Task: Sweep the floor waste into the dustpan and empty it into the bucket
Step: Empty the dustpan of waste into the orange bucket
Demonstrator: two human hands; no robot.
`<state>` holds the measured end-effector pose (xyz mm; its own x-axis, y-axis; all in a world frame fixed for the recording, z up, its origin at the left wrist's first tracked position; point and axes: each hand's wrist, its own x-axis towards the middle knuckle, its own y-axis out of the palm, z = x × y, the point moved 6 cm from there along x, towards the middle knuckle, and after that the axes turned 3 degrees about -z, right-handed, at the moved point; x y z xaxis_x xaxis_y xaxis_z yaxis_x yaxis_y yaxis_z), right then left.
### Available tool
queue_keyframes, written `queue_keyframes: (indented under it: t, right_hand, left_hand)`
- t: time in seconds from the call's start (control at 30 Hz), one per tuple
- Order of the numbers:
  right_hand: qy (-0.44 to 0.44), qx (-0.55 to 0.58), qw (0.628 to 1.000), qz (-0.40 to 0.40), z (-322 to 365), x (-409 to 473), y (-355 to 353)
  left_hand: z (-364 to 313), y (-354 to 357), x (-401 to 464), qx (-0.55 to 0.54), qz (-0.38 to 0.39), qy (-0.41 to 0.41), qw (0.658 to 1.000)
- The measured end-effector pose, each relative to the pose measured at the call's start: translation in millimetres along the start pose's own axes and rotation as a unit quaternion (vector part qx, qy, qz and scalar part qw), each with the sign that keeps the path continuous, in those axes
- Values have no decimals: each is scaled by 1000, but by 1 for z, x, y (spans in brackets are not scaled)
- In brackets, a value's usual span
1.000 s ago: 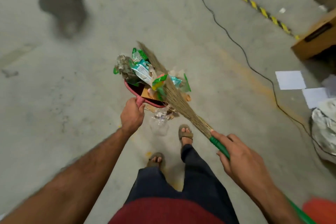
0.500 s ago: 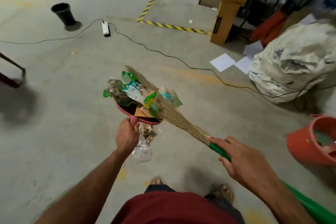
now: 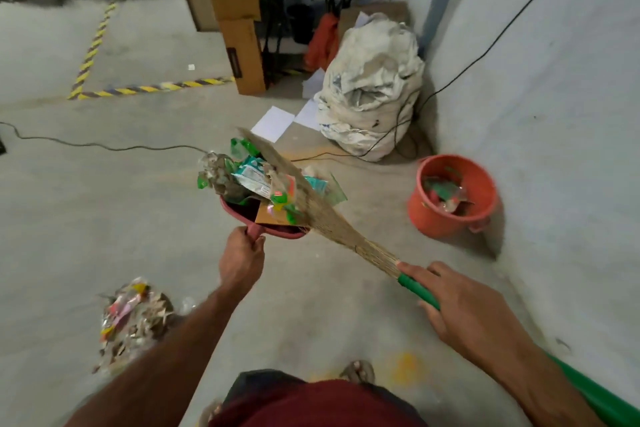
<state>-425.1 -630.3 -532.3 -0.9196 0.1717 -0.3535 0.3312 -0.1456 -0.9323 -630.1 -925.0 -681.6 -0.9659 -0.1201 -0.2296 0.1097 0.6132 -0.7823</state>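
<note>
Grey concrete floor (image 3: 104, 201) fills most of the view; pale wall (image 3: 554, 80) runs down the right side.

White sack (image 3: 372, 87) is stuffed full and slumped in the corner against the wall, with a black cable (image 3: 381, 140) draped over its lower part. Marks on the sack are too blurred to read.

Cardboard boxes (image 3: 242, 45) stand left of the sack. A dark label strip runs down the front one; text not legible.

Orange bucket (image 3: 453, 196) is upright on the floor near the wall, right of the dustpan and apart from it. Wrappers already lie inside.

Broom (image 3: 329, 222): straw head is laid across the dustpan load, pressing down on it, and the green handle (image 3: 419, 291) runs back past the right forearm.

Dustpan (image 3: 263, 222) is maroon, held up off the floor and piled with waste (image 3: 256, 177): green and white wrappers, crumpled foil, a cardboard scrap. Print on the wrappers is smeared, nothing readable.

Second waste pile (image 3: 133, 315) sits on the floor at lower left, partly behind the left forearm.

Yellow-black hazard tape (image 3: 152, 88) marks a corner on the floor at upper left. Two white paper sheets (image 3: 273, 123) lie flat beside the sack; no writing visible.

Left hand (image 3: 240, 260): fingers fully wrapped round the dustpan's handle stub.

Right hand (image 3: 467, 308): loosely curled over the green handle just below the straw, index finger extended along it, thumb hidden.
</note>
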Motion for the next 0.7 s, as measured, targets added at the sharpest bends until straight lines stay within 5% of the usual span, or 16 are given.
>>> queue_keyframes:
  t: [0.4, 0.7]
  right_hand:
    - [198, 52, 979, 10, -228, -9, -22]
    - [281, 110, 952, 58, -374, 95, 2]
  left_hand:
    - [-257, 221, 0, 21, 155, 134, 979]
    - [-401, 408, 62, 97, 242, 195, 946]
